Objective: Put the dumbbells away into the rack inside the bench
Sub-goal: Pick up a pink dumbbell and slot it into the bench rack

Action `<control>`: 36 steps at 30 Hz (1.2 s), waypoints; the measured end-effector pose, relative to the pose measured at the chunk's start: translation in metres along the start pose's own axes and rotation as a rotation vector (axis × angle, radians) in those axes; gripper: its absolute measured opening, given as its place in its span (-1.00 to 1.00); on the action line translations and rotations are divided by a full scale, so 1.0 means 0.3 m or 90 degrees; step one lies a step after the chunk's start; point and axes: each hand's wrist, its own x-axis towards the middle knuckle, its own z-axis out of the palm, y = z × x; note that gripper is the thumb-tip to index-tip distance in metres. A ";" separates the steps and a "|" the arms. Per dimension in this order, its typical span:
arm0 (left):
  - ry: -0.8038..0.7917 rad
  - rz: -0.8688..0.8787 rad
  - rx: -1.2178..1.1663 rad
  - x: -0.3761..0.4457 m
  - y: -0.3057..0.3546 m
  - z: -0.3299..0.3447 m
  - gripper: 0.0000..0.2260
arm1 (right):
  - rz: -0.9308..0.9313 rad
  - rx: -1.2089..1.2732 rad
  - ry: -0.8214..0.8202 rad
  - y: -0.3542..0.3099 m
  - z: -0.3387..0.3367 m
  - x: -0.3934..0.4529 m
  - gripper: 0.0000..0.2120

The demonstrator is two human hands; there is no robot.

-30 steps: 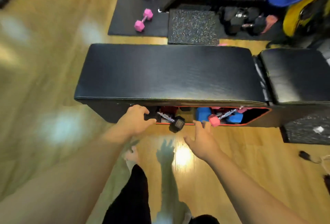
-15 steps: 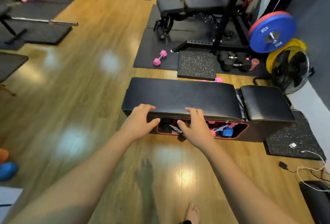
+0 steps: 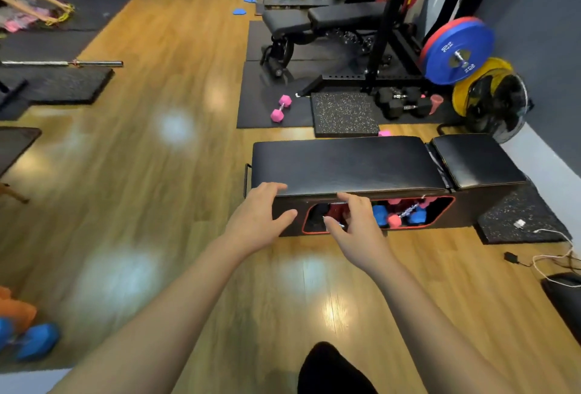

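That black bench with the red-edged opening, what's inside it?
Inside the bench lie blue and pink dumbbells; the right hand covers the opening's dark left part.

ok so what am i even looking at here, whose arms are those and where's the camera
The camera sits on a person's head, looking forward and down, so the two bare arms are their own. The left hand and right hand reach toward a black padded bench on a gym floor; both look open and hold nothing. An opening in the bench's side shows blue and pink dumbbells stored inside. A pink dumbbell still lies on a mat beyond the bench, and black ones sit near the rack.
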 end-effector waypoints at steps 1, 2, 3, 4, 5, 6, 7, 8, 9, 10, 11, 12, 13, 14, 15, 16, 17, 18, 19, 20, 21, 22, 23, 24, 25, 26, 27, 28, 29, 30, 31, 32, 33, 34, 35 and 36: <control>-0.002 0.003 -0.004 0.008 -0.015 -0.018 -0.51 | 0.000 -0.001 0.005 -0.017 0.002 0.009 -0.46; -0.003 0.007 -0.011 0.023 -0.034 -0.036 -0.51 | 0.001 -0.002 0.010 -0.035 0.006 0.027 -0.47; -0.003 0.010 -0.019 0.033 -0.048 -0.050 -0.52 | 0.000 -0.003 0.014 -0.050 0.009 0.044 -0.47; -0.006 0.009 -0.027 0.042 -0.062 -0.059 -0.52 | -0.002 -0.005 0.017 -0.062 0.015 0.061 -0.47; -0.008 0.007 -0.035 0.055 -0.080 -0.072 -0.53 | -0.002 -0.006 0.022 -0.078 0.028 0.083 -0.47; -0.013 0.005 -0.042 0.069 -0.102 -0.082 -0.53 | -0.003 -0.005 0.026 -0.092 0.044 0.109 -0.47; -0.017 0.003 -0.048 0.085 -0.127 -0.093 -0.54 | -0.008 -0.004 0.027 -0.105 0.066 0.137 -0.47; -0.022 0.000 -0.052 0.102 -0.155 -0.104 -0.55 | -0.016 -0.005 0.023 -0.120 0.091 0.169 -0.47; -0.027 -0.003 -0.052 0.119 -0.180 -0.118 -0.56 | -0.023 -0.009 0.013 -0.136 0.117 0.205 -0.47; -0.035 -0.012 -0.053 0.141 -0.206 -0.131 -0.57 | -0.021 -0.016 -0.003 -0.152 0.143 0.244 -0.47; -0.041 -0.025 -0.055 0.163 -0.231 -0.145 -0.58 | -0.009 -0.021 -0.017 -0.169 0.167 0.283 -0.47; -0.048 -0.038 -0.060 0.189 -0.256 -0.163 -0.59 | 0.005 -0.021 -0.024 -0.184 0.190 0.322 -0.48; -0.056 -0.041 -0.065 0.218 -0.276 -0.184 -0.59 | 0.013 -0.018 -0.022 -0.199 0.212 0.362 -0.48; -0.066 -0.039 -0.069 0.252 -0.293 -0.204 -0.60 | 0.014 -0.012 -0.019 -0.211 0.232 0.402 -0.49; -0.075 -0.032 -0.069 0.294 -0.308 -0.227 -0.60 | 0.009 -0.003 -0.018 -0.228 0.251 0.447 -0.50; -0.080 -0.027 -0.070 0.341 -0.326 -0.253 -0.60 | 0.003 0.004 -0.017 -0.249 0.274 0.497 -0.51; -0.076 -0.025 -0.074 0.389 -0.341 -0.281 -0.61 | -0.003 0.004 -0.018 -0.274 0.296 0.546 -0.52; -0.067 -0.027 -0.084 0.439 -0.356 -0.308 -0.62 | -0.005 0.004 -0.018 -0.301 0.316 0.593 -0.53; -0.055 -0.027 -0.091 0.488 -0.372 -0.332 -0.63 | -0.006 0.008 -0.020 -0.326 0.337 0.637 -0.54; -0.045 -0.027 -0.097 0.534 -0.393 -0.353 -0.64 | -0.007 0.014 -0.022 -0.353 0.358 0.678 -0.55; -0.041 -0.026 -0.100 0.571 -0.412 -0.376 -0.66 | -0.007 0.019 -0.024 -0.383 0.379 0.714 -0.55; -0.041 -0.023 -0.106 0.603 -0.437 -0.395 -0.67 | -0.006 0.020 -0.025 -0.404 0.402 0.747 -0.56; -0.044 -0.017 -0.111 0.635 -0.461 -0.416 -0.68 | -0.011 0.017 -0.023 -0.425 0.429 0.779 -0.56; -0.054 -0.013 -0.112 0.670 -0.494 -0.434 -0.69 | -0.011 0.014 -0.025 -0.446 0.456 0.813 -0.56; -0.068 -0.009 -0.113 0.716 -0.533 -0.455 -0.71 | -0.004 0.012 -0.024 -0.467 0.486 0.856 -0.56; -0.077 -0.005 -0.117 0.759 -0.566 -0.474 -0.72 | 0.005 0.013 -0.025 -0.483 0.509 0.893 -0.56; -0.081 0.004 -0.120 0.798 -0.592 -0.493 -0.73 | 0.011 0.010 -0.021 -0.499 0.527 0.924 -0.56; -0.085 0.018 -0.124 0.847 -0.626 -0.513 -0.73 | 0.019 0.009 -0.007 -0.515 0.550 0.961 -0.56; -0.093 0.029 -0.125 0.897 -0.664 -0.534 -0.74 | 0.033 0.009 0.009 -0.532 0.574 0.998 -0.56; -0.104 0.035 -0.129 0.947 -0.709 -0.556 -0.75 | 0.052 0.015 0.020 -0.555 0.595 1.038 -0.56; -0.120 0.042 -0.130 0.989 -0.748 -0.586 -0.76 | 0.074 0.026 0.029 -0.586 0.616 1.072 -0.56; -0.132 0.058 -0.131 1.035 -0.789 -0.612 -0.77 | 0.084 0.034 0.045 -0.609 0.640 1.101 -0.55; -0.140 0.080 -0.124 1.079 -0.821 -0.638 -0.78 | 0.087 0.032 0.064 -0.638 0.663 1.129 -0.55; -0.148 0.090 -0.119 1.124 -0.860 -0.658 -0.78 | 0.094 0.030 0.077 -0.669 0.684 1.161 -0.54; -0.159 0.089 -0.124 1.163 -0.905 -0.675 -0.77 | 0.112 0.033 0.089 -0.696 0.705 1.194 -0.54; -0.179 0.084 -0.127 1.194 -0.938 -0.698 -0.76 | 0.140 0.045 0.095 -0.723 0.726 1.219 -0.54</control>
